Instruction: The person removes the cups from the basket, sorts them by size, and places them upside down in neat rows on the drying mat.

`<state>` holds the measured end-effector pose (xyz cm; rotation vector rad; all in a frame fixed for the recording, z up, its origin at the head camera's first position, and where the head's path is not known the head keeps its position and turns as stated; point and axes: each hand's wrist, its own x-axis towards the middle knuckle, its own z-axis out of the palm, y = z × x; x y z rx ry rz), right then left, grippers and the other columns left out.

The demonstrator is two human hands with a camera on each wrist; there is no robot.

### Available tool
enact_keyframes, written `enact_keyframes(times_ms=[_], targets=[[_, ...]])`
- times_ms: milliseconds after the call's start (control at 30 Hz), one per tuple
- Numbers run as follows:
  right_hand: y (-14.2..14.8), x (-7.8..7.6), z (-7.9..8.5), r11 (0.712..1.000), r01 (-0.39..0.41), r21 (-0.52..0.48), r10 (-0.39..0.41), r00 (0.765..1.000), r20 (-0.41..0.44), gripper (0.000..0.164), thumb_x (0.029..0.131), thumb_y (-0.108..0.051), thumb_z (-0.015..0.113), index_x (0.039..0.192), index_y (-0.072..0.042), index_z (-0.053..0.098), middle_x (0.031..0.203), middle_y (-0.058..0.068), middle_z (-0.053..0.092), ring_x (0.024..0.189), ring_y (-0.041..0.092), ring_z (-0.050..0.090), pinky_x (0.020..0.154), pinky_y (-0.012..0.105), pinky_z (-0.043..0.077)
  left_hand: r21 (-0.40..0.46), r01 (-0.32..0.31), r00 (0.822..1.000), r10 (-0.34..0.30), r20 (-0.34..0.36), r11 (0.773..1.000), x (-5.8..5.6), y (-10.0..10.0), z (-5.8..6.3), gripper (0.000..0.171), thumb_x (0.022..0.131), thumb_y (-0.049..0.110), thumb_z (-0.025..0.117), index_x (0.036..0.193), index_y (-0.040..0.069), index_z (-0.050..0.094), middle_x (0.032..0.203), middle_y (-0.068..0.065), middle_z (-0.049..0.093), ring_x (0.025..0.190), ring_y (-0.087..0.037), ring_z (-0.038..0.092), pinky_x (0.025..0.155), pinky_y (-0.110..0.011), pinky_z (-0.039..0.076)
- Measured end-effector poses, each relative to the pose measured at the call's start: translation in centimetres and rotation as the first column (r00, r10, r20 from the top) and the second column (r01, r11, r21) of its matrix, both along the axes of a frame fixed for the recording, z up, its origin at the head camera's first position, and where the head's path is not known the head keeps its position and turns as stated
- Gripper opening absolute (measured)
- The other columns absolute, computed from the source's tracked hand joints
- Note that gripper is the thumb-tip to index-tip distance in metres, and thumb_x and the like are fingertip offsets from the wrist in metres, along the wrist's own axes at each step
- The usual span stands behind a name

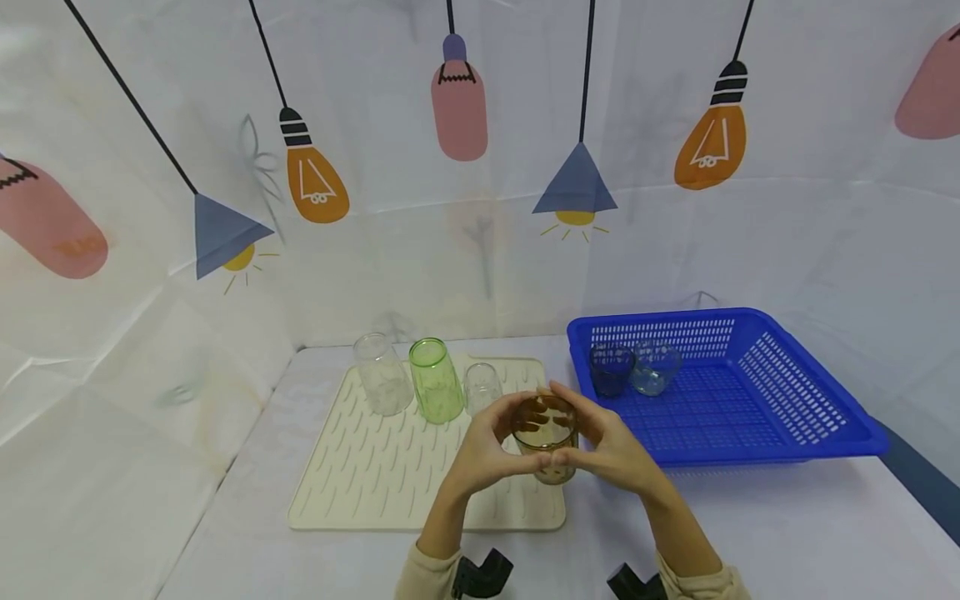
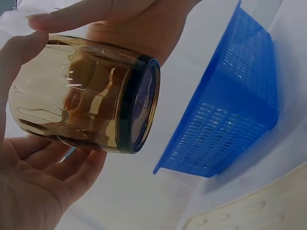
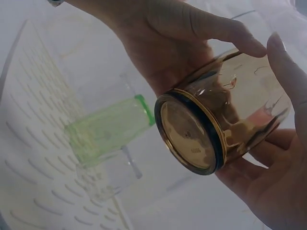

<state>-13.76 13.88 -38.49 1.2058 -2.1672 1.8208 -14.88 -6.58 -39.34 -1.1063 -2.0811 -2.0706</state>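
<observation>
Both hands hold an amber drinking glass (image 1: 557, 475) above the right edge of a cream drying mat (image 1: 360, 492). My left hand (image 1: 487, 454) curls round its left side, and my right hand (image 1: 611, 450) round its right side; the thumbs meet on the near wall. In both wrist views the thick base of the amber glass (image 2: 91, 96) shows clear of the fingers. On the mat stand a tall clear glass (image 1: 384, 379), a green glass (image 1: 437, 383) and a smaller clear glass (image 1: 482, 385), which the left hand partly hides.
A blue plastic basket (image 1: 780, 454) stands on the right of the white-covered table (image 1: 750, 517). Inside it, at its left end, are a dark glass (image 1: 611, 371) and a clear glass (image 1: 655, 371) side by side. A white curtain (image 1: 405, 250) printed with lamps hangs behind.
</observation>
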Motion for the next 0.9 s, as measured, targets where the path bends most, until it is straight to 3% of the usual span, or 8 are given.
enact_keyframes(times_ms=[233, 500, 733, 900], targets=[[-0.1, 0.0, -0.4, 0.998, 0.059, 0.021, -0.059, 0.998, -0.011, 0.075, 0.074, 0.008, 0.074, 0.136, 0.016, 0.033, 0.13, 0.033, 0.047, 0.123, 0.001, 0.045, 0.099, 0.019, 0.043, -0.024, -0.035, 0.999, 0.036, 0.004, 0.999, 0.0, -0.3, 0.2, 0.065, 0.074, 0.004, 0.078, 0.13, -0.005, 0.047, 0.118, -0.026, 0.058, 0.106, -0.039, 0.058, 0.09, -0.036, 0.052], [-0.3, 0.3, -0.2, 0.983, 0.172, 0.064, -0.171, 0.985, -0.017, 0.074, 0.072, 0.0, 0.079, 0.134, 0.013, 0.039, 0.128, 0.025, 0.054, 0.12, 0.005, 0.049, 0.1, 0.017, 0.04, -0.151, -0.076, 0.996, 0.082, 0.033, 0.986, 0.6, -0.2, 1.3, 0.072, 0.075, 0.009, 0.079, 0.134, -0.007, 0.041, 0.121, -0.02, 0.058, 0.106, -0.036, 0.058, 0.092, -0.038, 0.051], [-0.4, 0.2, -0.7, 0.978, 0.199, 0.062, -0.197, 0.98, -0.04, 0.076, 0.07, -0.001, 0.08, 0.135, 0.006, 0.042, 0.126, 0.022, 0.056, 0.121, 0.01, 0.05, 0.101, 0.016, 0.039, -0.259, -0.182, 0.983, 0.184, -0.015, 0.949, 0.9, 0.1, 1.9, 0.075, 0.073, 0.015, 0.081, 0.134, -0.006, 0.043, 0.117, -0.016, 0.06, 0.104, -0.029, 0.059, 0.087, -0.036, 0.052], [-0.7, 0.2, -0.7, 0.965, 0.247, 0.084, -0.242, 0.968, -0.067, 0.076, 0.069, -0.003, 0.081, 0.135, 0.005, 0.044, 0.126, 0.021, 0.057, 0.121, 0.017, 0.052, 0.101, 0.017, 0.039, -0.32, -0.229, 0.974, 0.217, -0.072, 0.92, 1.0, 0.1, 2.3, 0.078, 0.072, 0.02, 0.081, 0.135, -0.006, 0.043, 0.123, -0.017, 0.057, 0.107, -0.027, 0.057, 0.087, -0.032, 0.051]])
